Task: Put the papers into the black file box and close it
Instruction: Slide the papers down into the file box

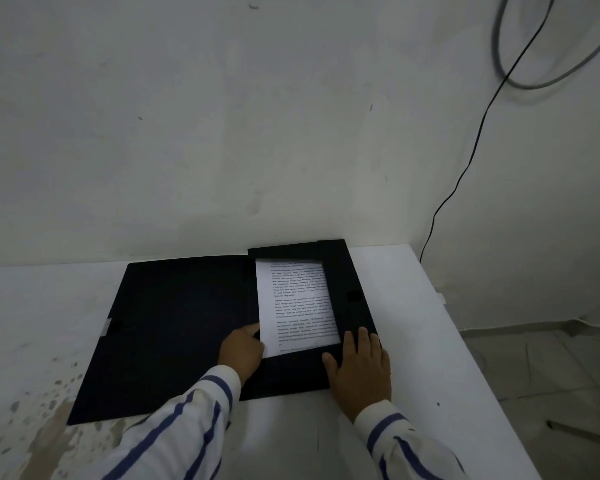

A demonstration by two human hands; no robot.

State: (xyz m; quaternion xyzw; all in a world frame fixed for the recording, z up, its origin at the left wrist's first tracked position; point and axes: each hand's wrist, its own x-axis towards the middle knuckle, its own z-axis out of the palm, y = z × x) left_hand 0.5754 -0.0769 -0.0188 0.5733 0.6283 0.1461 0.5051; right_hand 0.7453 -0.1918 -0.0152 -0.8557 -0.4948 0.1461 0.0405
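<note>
The black file box [352, 289] lies open on the white table, its wide lid [174, 327] spread flat to the left. White printed papers [298, 303] rest inside the tray, framed by the black flaps at the top, right and bottom. My left hand [241, 351] touches the papers' lower left corner with its fingertips at the tray's left edge. My right hand [359, 365] lies flat, fingers apart, on the bottom right flap of the box.
The white table [413, 341] ends at its right edge close to the box, with floor beyond. A wall stands right behind the box. A black cable [465, 174] hangs down the wall at the right. The table's left front is stained and chipped.
</note>
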